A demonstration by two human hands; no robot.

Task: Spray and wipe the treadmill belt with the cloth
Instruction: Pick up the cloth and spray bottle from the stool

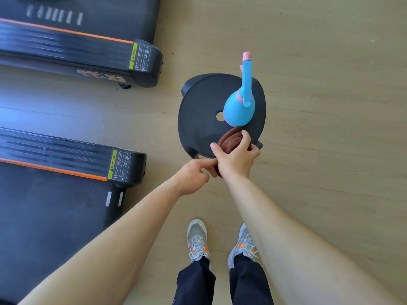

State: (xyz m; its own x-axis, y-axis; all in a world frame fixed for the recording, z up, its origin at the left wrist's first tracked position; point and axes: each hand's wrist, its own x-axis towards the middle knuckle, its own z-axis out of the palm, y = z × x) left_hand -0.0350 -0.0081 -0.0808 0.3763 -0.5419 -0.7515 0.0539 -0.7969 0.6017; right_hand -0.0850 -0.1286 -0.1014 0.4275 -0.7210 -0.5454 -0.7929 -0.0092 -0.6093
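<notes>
Mostly the brown cloth (229, 139) is hidden: the right hand (236, 159) covers its middle, so only a folded end on the seat and a darker end below the wrist show. Both treadmills run off the left edge. The far treadmill (77, 47) is smeared by blur, and the print on the two warning labels is too small to read. Of the near treadmill (123, 164), only the rear corner and part of its black belt (44, 216) are in view.

The right arm reaches forward over the black stool (198, 111), its fingers curled around the cloth at the seat's near edge. The left hand (193, 176) comes in from the left just below it, thumb and forefinger pinching the cloth's lower end, though the right wrist partly covers that contact.

One blue spray bottle (239, 111) with a pink nozzle stands on the stool, just beyond the cloth. There is one cloth, one stool, two treadmills, and two grey shoes (198, 241) on the wooden floor (330, 128).
</notes>
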